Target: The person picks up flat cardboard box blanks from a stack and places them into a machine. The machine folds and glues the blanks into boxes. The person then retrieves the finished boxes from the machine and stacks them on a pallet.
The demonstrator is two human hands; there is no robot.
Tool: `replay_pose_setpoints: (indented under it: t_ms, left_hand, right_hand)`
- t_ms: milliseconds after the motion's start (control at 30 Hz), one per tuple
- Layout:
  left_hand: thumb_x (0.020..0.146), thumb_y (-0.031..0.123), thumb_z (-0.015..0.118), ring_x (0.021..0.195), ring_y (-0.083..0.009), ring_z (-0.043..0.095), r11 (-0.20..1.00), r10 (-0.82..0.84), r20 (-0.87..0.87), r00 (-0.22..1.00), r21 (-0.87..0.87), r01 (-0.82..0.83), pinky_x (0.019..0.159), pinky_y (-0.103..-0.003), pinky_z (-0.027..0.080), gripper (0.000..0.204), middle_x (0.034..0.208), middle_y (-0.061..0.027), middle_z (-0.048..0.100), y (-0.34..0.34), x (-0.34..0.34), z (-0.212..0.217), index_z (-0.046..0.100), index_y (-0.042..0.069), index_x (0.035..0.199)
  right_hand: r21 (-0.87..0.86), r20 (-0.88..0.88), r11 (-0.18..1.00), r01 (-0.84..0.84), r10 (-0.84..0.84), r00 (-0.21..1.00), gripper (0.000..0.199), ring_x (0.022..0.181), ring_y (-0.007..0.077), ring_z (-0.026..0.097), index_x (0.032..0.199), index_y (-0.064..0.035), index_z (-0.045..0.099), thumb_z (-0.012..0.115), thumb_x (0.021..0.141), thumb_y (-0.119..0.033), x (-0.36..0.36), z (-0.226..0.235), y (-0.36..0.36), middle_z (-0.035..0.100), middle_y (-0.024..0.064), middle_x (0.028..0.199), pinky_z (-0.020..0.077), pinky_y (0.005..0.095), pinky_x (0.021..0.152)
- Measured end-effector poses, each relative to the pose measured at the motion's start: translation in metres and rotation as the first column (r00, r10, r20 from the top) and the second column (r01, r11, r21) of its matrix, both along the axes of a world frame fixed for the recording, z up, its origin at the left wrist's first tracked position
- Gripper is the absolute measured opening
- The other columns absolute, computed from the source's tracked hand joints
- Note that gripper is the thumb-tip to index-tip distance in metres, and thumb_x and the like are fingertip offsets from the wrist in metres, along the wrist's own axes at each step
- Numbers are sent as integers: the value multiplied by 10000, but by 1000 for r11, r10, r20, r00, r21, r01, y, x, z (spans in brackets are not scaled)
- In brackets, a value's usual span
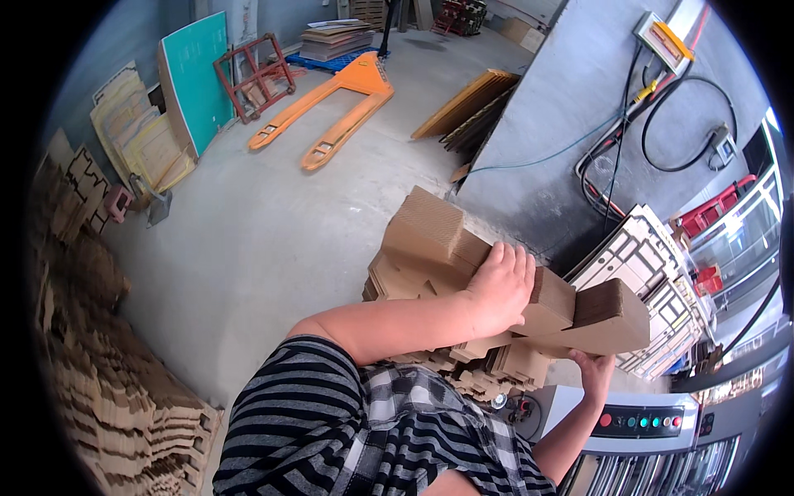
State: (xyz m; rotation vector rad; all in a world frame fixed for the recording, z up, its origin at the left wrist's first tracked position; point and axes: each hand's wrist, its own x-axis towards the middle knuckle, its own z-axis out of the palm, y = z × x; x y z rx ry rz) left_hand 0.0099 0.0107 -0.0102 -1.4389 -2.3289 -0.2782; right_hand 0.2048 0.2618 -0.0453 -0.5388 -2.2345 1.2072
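Note:
A thick stack of brown die-cut cardboard blanks stands in front of my body, its notched edges lined up in blocks. My left hand reaches across, its fingers bent over the stack's middle. At the right end, my right hand grips the stack from its near lower edge, thumb showing and the other fingers partly hidden. More cut cardboard blanks lie beneath, close to my body.
A machine with a button panel stands at the lower right. Cutting-die boards lean at the right. Piled cardboard fills the lower left. Farther off are an orange pallet jack, a green board and a red frame.

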Motion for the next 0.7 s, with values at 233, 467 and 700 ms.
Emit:
replay_pose_setpoints:
  t_ms: [233, 467, 700]
  left_hand:
    - [700, 541, 685, 1043, -339, 513, 1000, -4, -62, 998, 25, 6, 1010, -485, 322, 888, 1078, -232, 576, -2, -1, -4, 467, -131, 1237]
    - [692, 538, 691, 980, -310, 533, 997, -22, -105, 994, 69, 29, 958, -460, 365, 873, 1011, -197, 597, -3, -5, -10, 488, -126, 1222]
    - [734, 543, 666, 1002, -302, 533, 997, -75, 47, 996, 34, 73, 977, -452, 358, 860, 1011, -177, 586, -4, -11, -3, 472, -129, 1235]
  right_hand:
    - [80, 1, 996, 36, -37, 999, 517, 891, 196, 583, 1053, 38, 568, 825, 610, -32, -5, 16, -24, 625, 94, 946, 474, 327, 819]
    - [73, 76, 996, 55, -61, 995, 447, 851, 189, 603, 1029, 38, 578, 761, 621, 33, -8, 22, -27, 635, 88, 928, 497, 316, 773]
    - [-16, 26, 1000, 4, -3, 1000, 390, 855, 166, 619, 1002, 32, 601, 746, 642, 66, -10, 26, -31, 645, 71, 912, 515, 303, 759]
